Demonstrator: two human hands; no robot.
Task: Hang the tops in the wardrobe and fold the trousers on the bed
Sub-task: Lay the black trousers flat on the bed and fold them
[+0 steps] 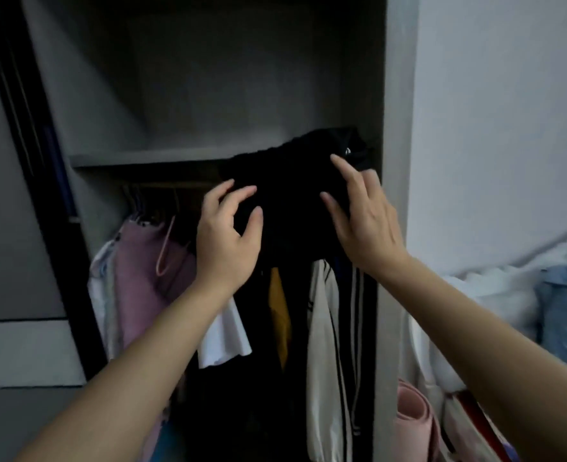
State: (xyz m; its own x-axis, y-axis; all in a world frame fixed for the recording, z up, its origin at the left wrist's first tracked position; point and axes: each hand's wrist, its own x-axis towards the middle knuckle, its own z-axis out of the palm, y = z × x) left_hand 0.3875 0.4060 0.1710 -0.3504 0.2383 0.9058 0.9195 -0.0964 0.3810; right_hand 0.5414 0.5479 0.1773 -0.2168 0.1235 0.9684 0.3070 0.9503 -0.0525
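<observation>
Both my forearms reach up into the wardrobe (pixel 392 95); my left hand (pixel 227 240) and right hand (pixel 363 221) hover with fingers spread at a black top (pixel 295 181), gripping nothing. It seems hung beside a purple top (pixel 135 261). Trousers remain, I judge, on the bed (pixel 495 295).

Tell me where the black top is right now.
The black top is in the wardrobe's right half, up at shelf height, between the left hand and right hand, above the white striped jacket.
</observation>
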